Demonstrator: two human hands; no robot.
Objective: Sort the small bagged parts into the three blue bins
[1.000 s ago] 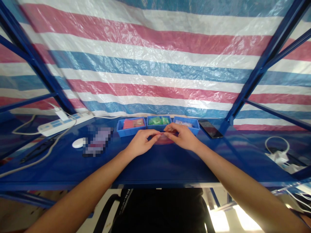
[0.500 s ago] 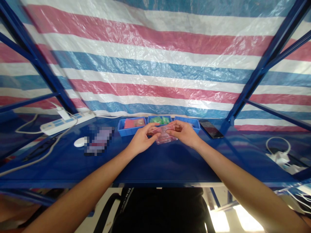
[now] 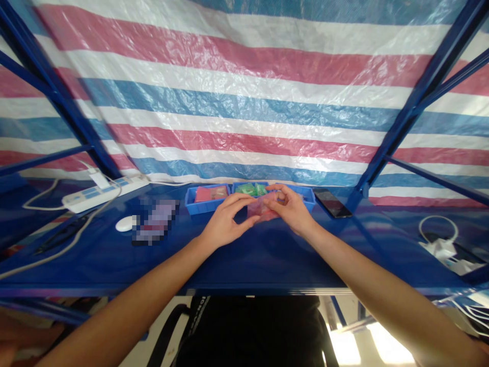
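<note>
A small pinkish clear plastic bag (image 3: 263, 210) is held over the blue table between my two hands. My left hand (image 3: 226, 219) is at its left side, fingertips by the upper edge and thumb by the lower edge, with a wide gap between them. Thumb and fingers of my right hand (image 3: 292, 209) pinch the bag's right part. Just behind are three blue bins: the left bin (image 3: 202, 208) holds pink and brownish flat packs (image 3: 210, 193), the middle one has green packs (image 3: 250, 189), and the right bin (image 3: 308, 199) is partly covered by my right hand.
A dark phone (image 3: 332, 203) lies right of the bins. Leftward are a blurred-out phone-like object (image 3: 156, 221), a white round object (image 3: 125, 224) and a power strip (image 3: 105, 193) with cables. A white charger and cable (image 3: 439, 244) lie far right. Striped sheeting (image 3: 244, 102) hangs behind.
My left hand's thumb and fingers have spread wider around the bag. The bag has tilted and shifted slightly right, and my right-hand fingers have changed their hold on it.
</note>
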